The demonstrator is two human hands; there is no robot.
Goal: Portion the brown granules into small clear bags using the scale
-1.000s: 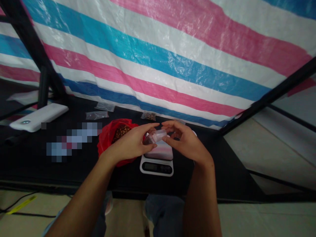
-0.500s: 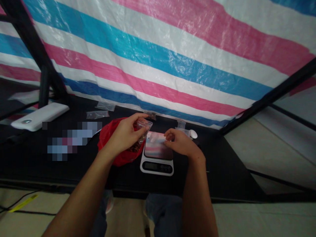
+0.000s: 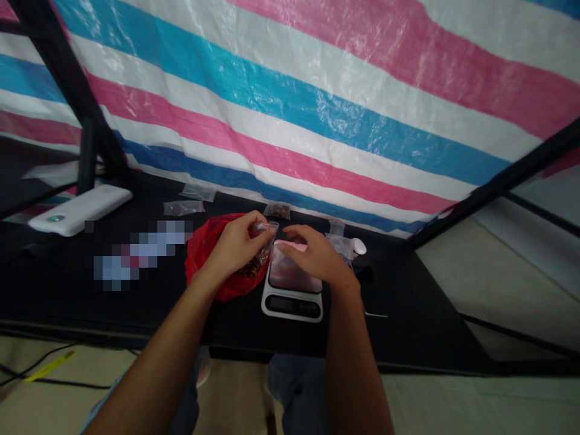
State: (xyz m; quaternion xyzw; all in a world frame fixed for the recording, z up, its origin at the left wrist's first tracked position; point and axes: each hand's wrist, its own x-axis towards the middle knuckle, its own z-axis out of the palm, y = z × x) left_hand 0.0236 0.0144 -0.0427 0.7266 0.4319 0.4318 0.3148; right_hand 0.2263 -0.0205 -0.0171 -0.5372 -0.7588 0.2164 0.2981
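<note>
- Backdrop: woven plastic tarpaulin (image 3: 290, 103) with broad pink, blue and white stripes, behind the desk
- Frame: slim black metal poles (image 3: 86, 157) at the back left corner
- Surface: flat black desk (image 3: 408, 290)
- Ground: pale beige floor (image 3: 453, 405) beyond the front edge

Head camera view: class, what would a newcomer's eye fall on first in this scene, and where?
A striped pink, blue and white tarpaulin fills the top of the view, behind a black table. Near the table's middle, a white digital kitchen scale sits under the right hand. Just left of it, the left hand grips a small clear plastic bag over a bright red plastic bag.
</note>
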